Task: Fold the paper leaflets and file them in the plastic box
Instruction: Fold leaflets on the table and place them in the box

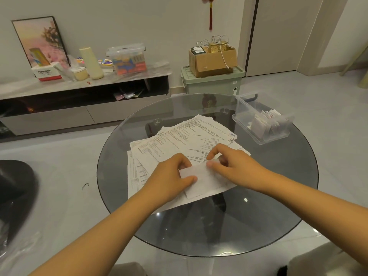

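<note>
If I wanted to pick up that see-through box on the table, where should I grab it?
Probably by the clear plastic box's two long rims, one hand on each side, from above. It has no lid on and folded papers stand inside, so keep it level.

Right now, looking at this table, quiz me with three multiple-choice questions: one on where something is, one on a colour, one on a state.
1. Where does the clear plastic box sit on the glass table?
A. far right edge
B. near left edge
C. under the papers

2. What colour is the lidded bin behind the table?
A. red
B. pale green
C. black

3. What state is the leaflet in?
A. crumpled into a ball
B. already in the box
C. partly folded, held by both hands

Answers: 1 A, it stands at the table's far right. 2 B, its lid and body are pale green. 3 C, the left hand and right hand pinch it.
</note>
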